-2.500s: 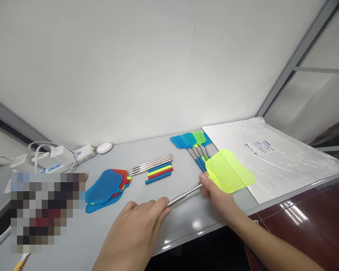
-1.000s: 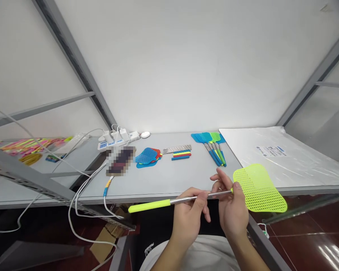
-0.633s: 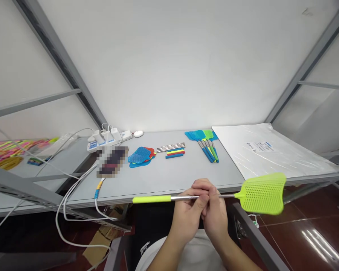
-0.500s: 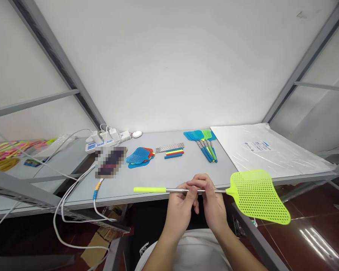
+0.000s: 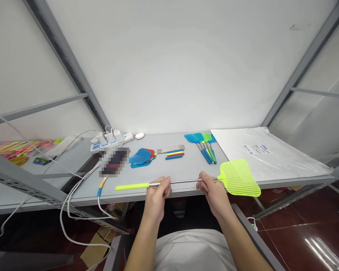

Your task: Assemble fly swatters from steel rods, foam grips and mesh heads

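Observation:
A yellow-green fly swatter (image 5: pixel 240 177) with a metal telescopic rod lies level across both my hands, above the table's front edge. My left hand (image 5: pixel 157 191) is closed round the rod near the yellow-green grip. Close to the swatter's head, my right hand (image 5: pixel 210 188) pinches the rod's other end. A long thin stretch of bare rod shows between the hands. Beyond them on the table lie loose swatter heads (image 5: pixel 142 156) in blue, red and yellow, several metal rods (image 5: pixel 171 148), several coloured grips (image 5: pixel 175 154) and a bunch of whole swatters (image 5: pixel 205 145).
A white wrapped package (image 5: pixel 274 150) covers the table's right side. At the left are a power strip (image 5: pixel 106 143) with plugs, a blurred-out device (image 5: pixel 113 162) and white cables (image 5: pixel 69 199). Grey metal uprights (image 5: pixel 73 67) frame the table (image 5: pixel 147 178).
My hands have moved apart along the rod, the left one leftward. The rod is longer between them, and the swatter's grip has shifted left.

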A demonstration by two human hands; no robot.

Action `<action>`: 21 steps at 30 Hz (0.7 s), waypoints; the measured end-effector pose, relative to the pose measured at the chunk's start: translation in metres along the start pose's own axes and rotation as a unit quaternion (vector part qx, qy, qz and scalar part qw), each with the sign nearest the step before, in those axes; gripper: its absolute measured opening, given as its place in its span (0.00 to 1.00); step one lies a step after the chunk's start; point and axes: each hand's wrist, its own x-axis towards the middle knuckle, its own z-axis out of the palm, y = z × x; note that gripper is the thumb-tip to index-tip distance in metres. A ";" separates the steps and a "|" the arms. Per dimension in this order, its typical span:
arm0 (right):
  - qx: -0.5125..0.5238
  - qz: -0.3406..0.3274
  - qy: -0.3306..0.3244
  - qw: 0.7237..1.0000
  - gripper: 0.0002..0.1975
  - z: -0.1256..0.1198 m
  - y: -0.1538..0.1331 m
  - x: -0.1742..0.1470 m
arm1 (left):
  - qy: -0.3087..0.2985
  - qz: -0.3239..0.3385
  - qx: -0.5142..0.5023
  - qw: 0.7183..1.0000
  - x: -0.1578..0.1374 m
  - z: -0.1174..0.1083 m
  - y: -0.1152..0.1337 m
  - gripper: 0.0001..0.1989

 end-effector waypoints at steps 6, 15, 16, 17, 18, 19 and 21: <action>0.040 -0.003 0.017 0.999 0.27 -0.011 -0.010 0.002 | 0.054 0.047 -0.018 0.997 -0.001 -0.025 0.024 0.23; 0.106 -0.052 0.040 0.992 0.26 -0.038 -0.029 0.004 | 0.115 0.118 -0.030 0.986 -0.012 -0.034 0.045 0.23; 0.113 -0.069 0.062 0.989 0.26 -0.040 -0.029 0.006 | 0.112 0.115 -0.024 0.987 -0.012 -0.028 0.041 0.23; 0.118 -0.087 0.085 0.985 0.26 -0.041 -0.028 0.007 | 0.114 0.109 -0.024 0.987 -0.013 -0.021 0.036 0.23; 0.119 -0.106 0.109 0.981 0.26 -0.040 -0.026 0.007 | 0.118 0.099 -0.029 0.988 -0.014 -0.014 0.031 0.23; 0.108 -0.119 0.125 0.979 0.25 -0.038 -0.022 0.006 | 0.120 0.082 -0.036 0.989 -0.015 -0.007 0.025 0.23; 0.064 -0.116 0.115 0.984 0.24 -0.027 -0.013 0.001 | 0.107 0.036 -0.039 0.993 -0.017 0.005 0.014 0.22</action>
